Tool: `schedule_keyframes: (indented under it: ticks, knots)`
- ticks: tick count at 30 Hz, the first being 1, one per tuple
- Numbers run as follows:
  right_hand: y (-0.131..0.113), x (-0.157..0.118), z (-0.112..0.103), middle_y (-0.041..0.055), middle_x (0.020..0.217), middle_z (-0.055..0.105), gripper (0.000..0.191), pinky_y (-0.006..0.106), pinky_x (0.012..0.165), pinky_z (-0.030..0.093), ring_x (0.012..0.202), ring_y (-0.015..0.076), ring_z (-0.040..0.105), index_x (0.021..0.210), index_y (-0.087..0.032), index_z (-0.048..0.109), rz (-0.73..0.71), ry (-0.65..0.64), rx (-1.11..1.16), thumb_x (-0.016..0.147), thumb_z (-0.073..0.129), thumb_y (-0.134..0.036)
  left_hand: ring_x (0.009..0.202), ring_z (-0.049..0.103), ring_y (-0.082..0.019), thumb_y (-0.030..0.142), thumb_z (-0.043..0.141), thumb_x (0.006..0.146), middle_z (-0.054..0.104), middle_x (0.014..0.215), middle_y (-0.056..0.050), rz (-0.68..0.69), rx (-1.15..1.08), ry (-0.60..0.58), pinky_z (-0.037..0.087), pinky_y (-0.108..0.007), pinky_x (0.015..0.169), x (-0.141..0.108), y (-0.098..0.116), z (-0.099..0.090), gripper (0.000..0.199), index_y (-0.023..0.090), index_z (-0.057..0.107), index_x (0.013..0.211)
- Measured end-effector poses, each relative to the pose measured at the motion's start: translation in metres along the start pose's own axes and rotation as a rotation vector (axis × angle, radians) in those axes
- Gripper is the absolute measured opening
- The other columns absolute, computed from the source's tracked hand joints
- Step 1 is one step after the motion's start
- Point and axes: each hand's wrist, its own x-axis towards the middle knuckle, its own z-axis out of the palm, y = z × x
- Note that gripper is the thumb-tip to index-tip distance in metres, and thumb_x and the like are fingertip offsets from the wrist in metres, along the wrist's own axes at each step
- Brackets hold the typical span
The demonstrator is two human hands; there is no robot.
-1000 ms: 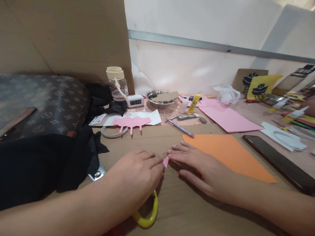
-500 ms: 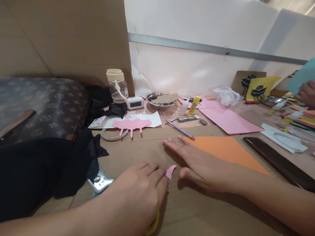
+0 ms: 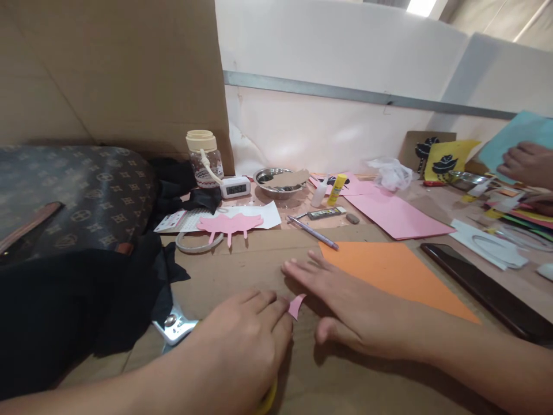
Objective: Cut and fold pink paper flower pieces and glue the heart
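My left hand (image 3: 246,340) has its fingers bent together around one end of a small pink paper scrap (image 3: 296,306) over the cardboard (image 3: 242,271). Beneath that hand lie scissors (image 3: 177,324), their metal pivot showing at its left and a yellow handle below it. My right hand (image 3: 341,300) is spread flat on the cardboard, fingers apart and holding nothing, beside an orange sheet (image 3: 384,262). A pink cut-out shape (image 3: 231,223) rests on white paper farther back.
A pen (image 3: 313,232), glue stick (image 3: 337,190), metal bowl (image 3: 280,190), bottle (image 3: 203,161) and small clock (image 3: 235,187) stand or lie behind. On the right is a dark phone-like slab (image 3: 484,288). Another person's hand holds teal paper (image 3: 514,138). A patterned bag (image 3: 78,190) fills the left.
The view has tilted and shifted slightly. At the right, the other person's hand and teal paper have come further into view. My hands hold nearly the same pose.
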Motion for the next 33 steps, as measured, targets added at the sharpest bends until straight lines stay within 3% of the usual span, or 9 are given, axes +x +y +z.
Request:
schedule_keyframes:
  ticks: [4, 9, 12, 14, 19, 23, 28, 33]
  knots:
    - [-0.006, -0.003, -0.002, 0.0227, 0.163, 0.029, 0.091, 0.060, 0.122, 0.026, 0.151, 0.0398, 0.024, 0.159, -0.009, 0.030, 0.031, 0.084, -0.006, 0.094, 0.042, -0.073, 0.108, 0.067, -0.027, 0.027, 0.055, 0.097, 0.072, 0.124, -0.013, -0.019, -0.023, 0.006, 0.049, -0.038, 0.094, -0.001, 0.000, 0.007, 0.040, 0.011, 0.060, 0.133]
    - [-0.008, -0.003, -0.004, 0.0169, 0.163, 0.032, 0.087, 0.059, 0.121, 0.028, 0.152, 0.0383, 0.023, 0.159, -0.014, 0.030, -0.022, -0.049, 0.031, 0.094, 0.045, -0.071, 0.103, 0.069, -0.028, 0.023, 0.047, 0.099, 0.074, 0.119, -0.016, -0.012, 0.008, -0.037, 0.052, -0.039, 0.089, 0.005, 0.003, -0.010, 0.039, 0.009, 0.061, 0.132]
    - [-0.005, -0.002, -0.004, 0.0229, 0.164, 0.025, 0.091, 0.061, 0.123, 0.019, 0.153, 0.0386, 0.021, 0.159, -0.006, 0.027, 0.022, 0.019, 0.002, 0.095, 0.042, -0.070, 0.103, 0.070, -0.028, 0.022, 0.050, 0.097, 0.073, 0.121, -0.016, -0.022, 0.002, -0.057, 0.052, -0.039, 0.090, 0.007, 0.004, -0.017, 0.040, 0.008, 0.061, 0.133]
    - [-0.006, -0.003, -0.005, 0.0214, 0.165, 0.021, 0.092, 0.061, 0.124, 0.015, 0.154, 0.0376, 0.017, 0.160, -0.007, 0.024, 0.007, 0.027, 0.020, 0.096, 0.039, -0.071, 0.104, 0.070, -0.028, 0.023, 0.050, 0.097, 0.074, 0.122, -0.015, -0.029, -0.006, -0.054, 0.052, -0.039, 0.092, 0.006, 0.004, -0.015, 0.040, 0.009, 0.062, 0.133]
    - [-0.011, -0.003, -0.012, 0.0149, 0.165, 0.027, 0.087, 0.057, 0.124, 0.023, 0.153, 0.0379, 0.019, 0.159, -0.017, 0.030, -0.051, -0.091, 0.062, 0.093, 0.051, -0.069, 0.107, 0.068, -0.028, 0.026, 0.050, 0.098, 0.072, 0.123, -0.016, -0.026, -0.042, -0.047, 0.050, -0.039, 0.094, 0.002, 0.002, -0.002, 0.041, 0.010, 0.060, 0.134]
    - [0.002, 0.019, -0.019, 0.0137, 0.167, 0.022, 0.084, 0.055, 0.126, 0.017, 0.155, 0.0350, 0.015, 0.160, -0.016, 0.027, -0.036, -0.053, -0.023, 0.096, 0.050, -0.065, 0.110, 0.066, -0.027, 0.027, 0.054, 0.095, 0.070, 0.126, -0.017, -0.031, -0.068, -0.074, 0.048, -0.039, 0.099, 0.001, 0.000, 0.002, 0.044, 0.011, 0.057, 0.136]
    - [0.016, 0.036, -0.027, 0.0164, 0.169, 0.011, 0.084, 0.056, 0.125, 0.018, 0.156, 0.0360, 0.006, 0.161, -0.010, 0.019, 0.082, 0.060, -0.148, 0.099, 0.049, -0.058, 0.111, 0.066, -0.026, 0.023, 0.056, 0.092, 0.069, 0.127, -0.019, -0.008, -0.046, -0.046, 0.048, -0.038, 0.098, 0.000, -0.001, 0.005, 0.055, 0.008, 0.047, 0.144]
    - [0.012, 0.019, -0.028, 0.0158, 0.165, 0.026, 0.078, 0.056, 0.123, 0.022, 0.154, 0.0351, 0.018, 0.158, -0.013, 0.032, -0.025, 0.007, -0.070, 0.098, 0.048, -0.060, 0.108, 0.067, -0.027, 0.024, 0.055, 0.093, 0.070, 0.124, -0.019, 0.005, -0.031, -0.030, 0.049, -0.038, 0.096, 0.002, -0.001, 0.007, 0.055, 0.007, 0.046, 0.145]
